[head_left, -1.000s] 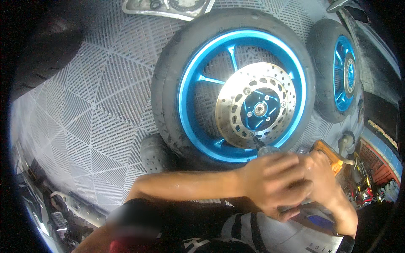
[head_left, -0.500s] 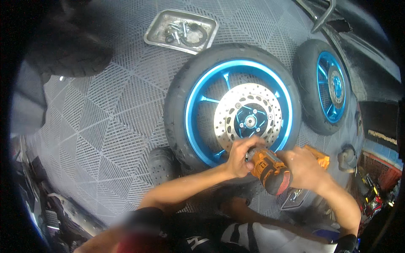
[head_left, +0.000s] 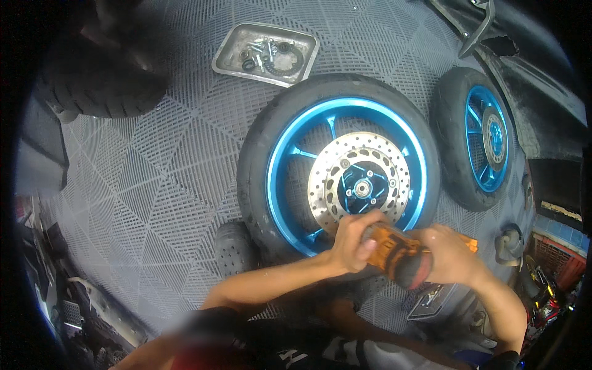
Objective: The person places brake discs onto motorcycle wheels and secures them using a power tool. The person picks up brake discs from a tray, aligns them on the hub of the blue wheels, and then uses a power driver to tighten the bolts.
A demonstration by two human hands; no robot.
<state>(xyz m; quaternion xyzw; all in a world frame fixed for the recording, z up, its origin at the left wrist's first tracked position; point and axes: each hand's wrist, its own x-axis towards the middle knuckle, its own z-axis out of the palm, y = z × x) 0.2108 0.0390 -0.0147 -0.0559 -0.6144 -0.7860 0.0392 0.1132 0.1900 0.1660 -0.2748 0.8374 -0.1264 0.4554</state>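
Note:
My left hand (head_left: pixel 353 242) is wrapped around the front end of an orange and black cordless drill (head_left: pixel 394 251). My right hand (head_left: pixel 453 254) grips the drill's handle, its orange base showing past the knuckles. Both hands hold the tool over the near edge of a motorcycle wheel (head_left: pixel 259 166) lying flat, with a black tyre and a blue rim. A drilled silver brake disc (head_left: pixel 320 196) sits at the wheel's centre, around a bolted hub (head_left: pixel 362 189). The drill's tip is hidden behind my left hand, so I cannot tell whether it touches the disc.
A metal tray (head_left: pixel 222 58) holding bolts and rings stands beyond the wheel. A second blue-rimmed wheel (head_left: pixel 447 135) leans at the right. A dark shoe (head_left: pixel 234 248) rests left of the near tyre edge. A red crate (head_left: pixel 561 262) stands far right; a dark tyre (head_left: pixel 111 92) is upper left.
The wheels and tray appear slightly lower in the picture, as the view has shifted. Both hands keep their hold on the drill, which now looks blurred.

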